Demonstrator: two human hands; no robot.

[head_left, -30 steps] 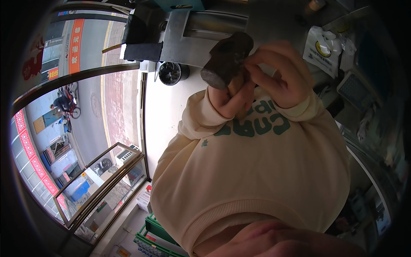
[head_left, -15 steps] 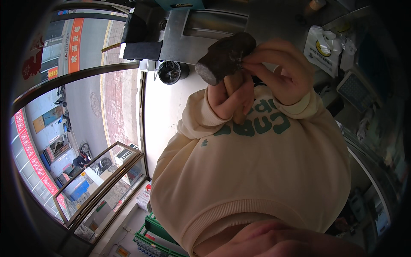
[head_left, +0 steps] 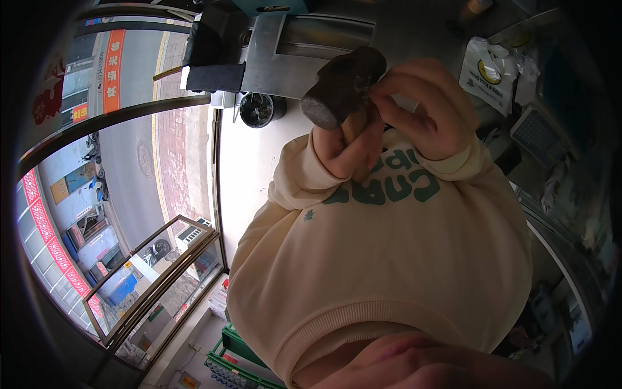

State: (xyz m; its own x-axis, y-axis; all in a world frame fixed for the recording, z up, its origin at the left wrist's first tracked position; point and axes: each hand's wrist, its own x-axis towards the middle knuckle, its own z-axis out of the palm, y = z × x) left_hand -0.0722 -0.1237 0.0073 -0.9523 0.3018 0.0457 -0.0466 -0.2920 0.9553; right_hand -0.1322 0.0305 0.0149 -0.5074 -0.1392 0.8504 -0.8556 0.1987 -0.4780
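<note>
My left hand (head_left: 363, 146) is wrapped round the wooden handle of a hammer (head_left: 343, 87), held up in front of my chest. The dark, heavy head is worn, and one blunt face points to the left. My right hand (head_left: 431, 107) is closed in a pinch, thumb and fingertips together against the right side of the hammer head. Anything between those fingertips is too small or too hidden to make out. The handle's lower end is mostly covered by my left hand and lies in front of my cream sweatshirt (head_left: 389, 259).
Beyond the hammer is a metal counter (head_left: 262, 68) with a recessed opening (head_left: 327, 35). A black bucket (head_left: 262, 110) stands to its left. On the right lie a white plastic bag (head_left: 486, 78) and a grey keypad device (head_left: 536, 133). Windows (head_left: 155, 279) line the left side; a green crate (head_left: 240, 343) sits below.
The hammer head has turned slightly and its blunt face has shifted a little to the right. My right fingers have moved slightly along its side. Both hands stay in nearly the same place.
</note>
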